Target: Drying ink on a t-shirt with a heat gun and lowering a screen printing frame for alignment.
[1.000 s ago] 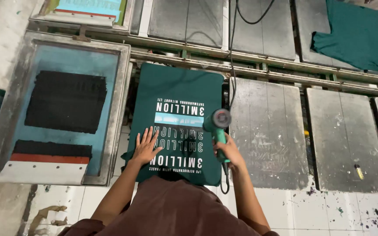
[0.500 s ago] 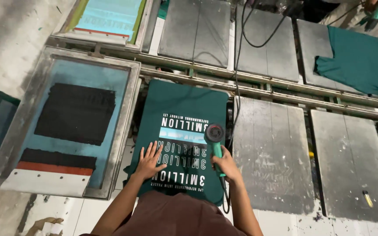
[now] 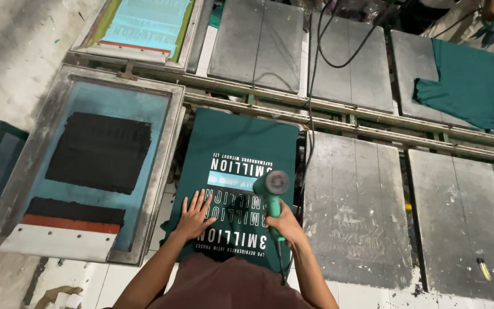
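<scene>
A: Since the earlier frame the green handheld heat gun [image 3: 272,194] has drifted lower over the print, and the view has tipped closer.

B: The right hand [image 3: 284,224] is clamped round its grip; the cord runs off the bottom edge. The left hand [image 3: 192,215], fingers spread apart, presses flat on the dark green printed T-shirt [image 3: 241,143].

A: Left of that hand?

B: 1 metal-framed printing screen with blue mesh [image 3: 95,166]. The shirt's hem hides under both hands.
</scene>
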